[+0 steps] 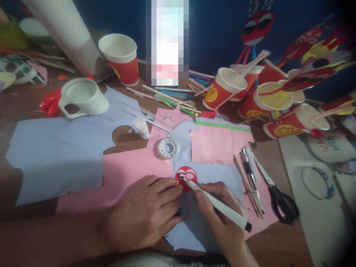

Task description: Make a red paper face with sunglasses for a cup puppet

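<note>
A small red paper disc [190, 186] with pink eye shapes outlined in black lies on a blue-grey sheet [191, 215]. My left hand [147, 211] is curled, its fingertips pressing the disc's left edge. Between its lower fingers a small black piece [178, 212], possibly a marker cap, sticks out. In my right hand [222, 211] is a white marker [219, 204] with a black end, held like a pen, its tip touching the eye shapes. Just above the disc sits a white tape roll [169, 147].
Black-handled scissors [280, 200], a brush [251, 174] and sticks lie right. Pink paper [219, 144] spreads around. Behind stand a white mug [83, 98], a small bottle [141, 128], red paper cups [222, 89] and several straws [175, 94]. A bright blurred screen [167, 40] stands at the back.
</note>
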### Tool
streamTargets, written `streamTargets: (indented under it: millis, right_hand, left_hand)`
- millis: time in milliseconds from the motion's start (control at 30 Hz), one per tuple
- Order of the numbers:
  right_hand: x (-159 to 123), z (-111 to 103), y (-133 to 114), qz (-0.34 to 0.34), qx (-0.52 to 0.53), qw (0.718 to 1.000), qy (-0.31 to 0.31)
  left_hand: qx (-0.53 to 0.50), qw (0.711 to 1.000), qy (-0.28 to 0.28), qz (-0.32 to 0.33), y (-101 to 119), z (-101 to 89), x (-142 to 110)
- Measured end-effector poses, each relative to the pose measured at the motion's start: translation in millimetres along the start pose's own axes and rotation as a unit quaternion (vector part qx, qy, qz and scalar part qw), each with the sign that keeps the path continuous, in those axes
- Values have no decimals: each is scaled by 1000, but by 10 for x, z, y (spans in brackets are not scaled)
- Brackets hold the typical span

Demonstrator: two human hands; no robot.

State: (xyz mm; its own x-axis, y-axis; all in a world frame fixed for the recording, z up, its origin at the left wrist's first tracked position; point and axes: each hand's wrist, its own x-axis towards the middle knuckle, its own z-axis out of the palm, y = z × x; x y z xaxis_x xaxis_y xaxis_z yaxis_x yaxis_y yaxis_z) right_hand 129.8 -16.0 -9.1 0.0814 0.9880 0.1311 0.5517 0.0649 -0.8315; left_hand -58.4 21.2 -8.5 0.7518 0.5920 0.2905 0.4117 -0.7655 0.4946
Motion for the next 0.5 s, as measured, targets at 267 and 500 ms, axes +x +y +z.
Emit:
streamTargets:
  millis: [267, 500]
  right_hand:
    - [22, 16, -4, -9, -21, 1000, -1]
    - [-2, -1, 16, -15, -18, 1000, -6]
  left_hand:
    - [1, 1000, -14, 0, 1, 7, 1]
    - [2, 1000, -6, -1, 1, 2, 3]
